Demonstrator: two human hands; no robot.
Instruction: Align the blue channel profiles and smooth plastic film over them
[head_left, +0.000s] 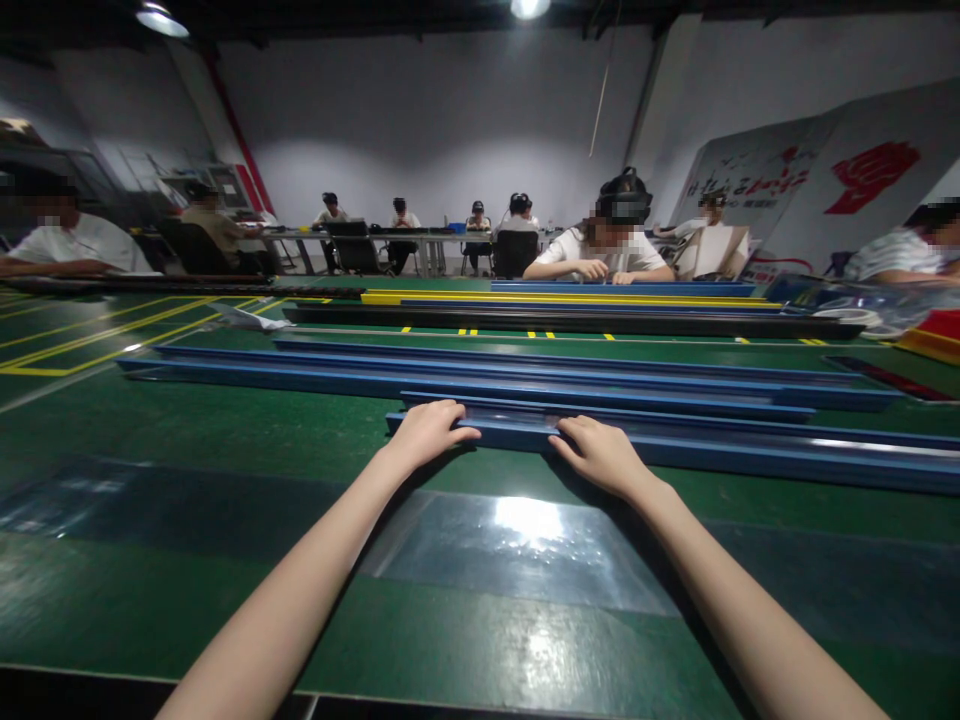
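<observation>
A long blue channel profile (pixel 517 436) lies across the green table in front of me, running off to the right edge of the view. Near its left end, my left hand (pixel 429 430) grips it, fingers over the top and thumb along the front wall. A short way to the right, my right hand (pixel 596 452) closes on the same profile, its fingers curled over the near edge. Both fingertips are partly hidden inside the channel. Just behind lie more blue profiles (pixel 315 376), parallel to the held one. A clear plastic sheet (pixel 465 560) lies flat between my forearms.
Farther back are a black profile (pixel 600 324) and a yellow profile (pixel 427 298). A dark flat object (pixel 892 378) and a red and yellow bin (pixel 934 338) are at the right. Across the table sits a person (pixel 577 250); others sit around the room.
</observation>
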